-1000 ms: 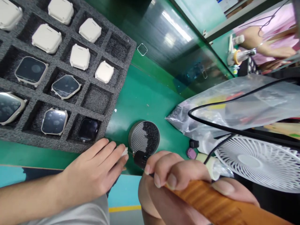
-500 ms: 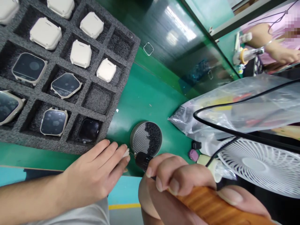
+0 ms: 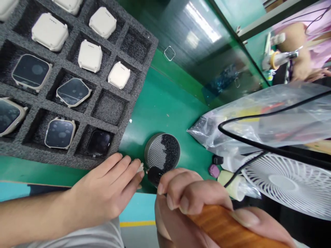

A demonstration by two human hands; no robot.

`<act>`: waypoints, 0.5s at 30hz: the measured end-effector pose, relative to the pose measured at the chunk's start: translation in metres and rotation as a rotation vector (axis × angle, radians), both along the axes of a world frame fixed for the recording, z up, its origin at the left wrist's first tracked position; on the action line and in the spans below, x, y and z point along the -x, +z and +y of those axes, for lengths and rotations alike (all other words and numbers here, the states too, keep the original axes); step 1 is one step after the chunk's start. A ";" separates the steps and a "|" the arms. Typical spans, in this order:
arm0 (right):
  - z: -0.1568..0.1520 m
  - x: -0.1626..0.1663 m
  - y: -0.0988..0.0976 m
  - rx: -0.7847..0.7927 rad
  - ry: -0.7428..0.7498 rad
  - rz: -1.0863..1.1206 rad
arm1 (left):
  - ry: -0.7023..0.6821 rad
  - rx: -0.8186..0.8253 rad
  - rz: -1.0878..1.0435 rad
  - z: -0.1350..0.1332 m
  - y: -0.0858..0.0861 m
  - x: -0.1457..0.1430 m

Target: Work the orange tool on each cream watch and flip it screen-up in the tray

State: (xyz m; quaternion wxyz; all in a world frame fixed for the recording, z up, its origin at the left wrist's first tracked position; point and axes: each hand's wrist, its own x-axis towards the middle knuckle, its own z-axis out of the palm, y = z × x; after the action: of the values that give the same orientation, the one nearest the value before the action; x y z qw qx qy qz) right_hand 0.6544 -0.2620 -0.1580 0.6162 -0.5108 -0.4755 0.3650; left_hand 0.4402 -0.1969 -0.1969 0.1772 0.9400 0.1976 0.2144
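My left hand [image 3: 111,186] lies at the front edge of the green table, its fingers closed over a small pale watch case [image 3: 140,167], mostly hidden beneath them. In my right hand [image 3: 193,193] is a screwdriver with an orange-brown ribbed handle [image 3: 219,224] and a black collar [image 3: 154,176]. Its thin tip points at the pale case; whether they touch I cannot tell. Just beyond the collar stands a round tin [image 3: 153,156] with a dimpled bottom, part covered by tiny dark screws. A grey foam tray [image 3: 86,115] holds several watches, some with white backs up, others with dark screens up.
A clear plastic bag [image 3: 248,113] and a looping black cable [image 3: 232,120] are at right. Below them sit a white fan [image 3: 281,182] and a small purple object [image 3: 213,170]. A glossy dark panel [image 3: 191,41] stands behind. A co-worker's arm [image 3: 300,51] shows at upper right.
The screwdriver's collar has shifted slightly left, closer to my left fingers. The view has moved a little. Both hands keep their holds. The co-worker's hand has moved.
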 end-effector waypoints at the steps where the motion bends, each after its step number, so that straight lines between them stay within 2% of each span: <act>1: 0.004 0.005 0.003 -0.038 0.012 0.002 | -0.001 0.005 -0.001 0.001 0.001 0.000; 3: 0.012 0.017 0.009 -0.093 -0.022 0.007 | -0.001 0.014 -0.007 0.002 0.002 -0.001; 7: 0.021 0.035 0.023 -0.071 -0.218 0.037 | 0.007 0.021 0.010 0.006 0.002 -0.002; 10: 0.022 0.039 0.031 -0.077 -0.206 0.100 | 0.028 0.022 0.036 0.004 0.004 -0.006; 15: 0.021 0.032 0.035 -0.174 -0.368 0.159 | 0.045 0.004 0.046 -0.001 0.024 -0.008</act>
State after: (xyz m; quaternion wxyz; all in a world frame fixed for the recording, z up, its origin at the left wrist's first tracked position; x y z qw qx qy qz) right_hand 0.6225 -0.2413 -0.1229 0.7497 -0.5034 -0.3540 0.2432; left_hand 0.4484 -0.1981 -0.1729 0.1698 0.9396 0.2231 0.1964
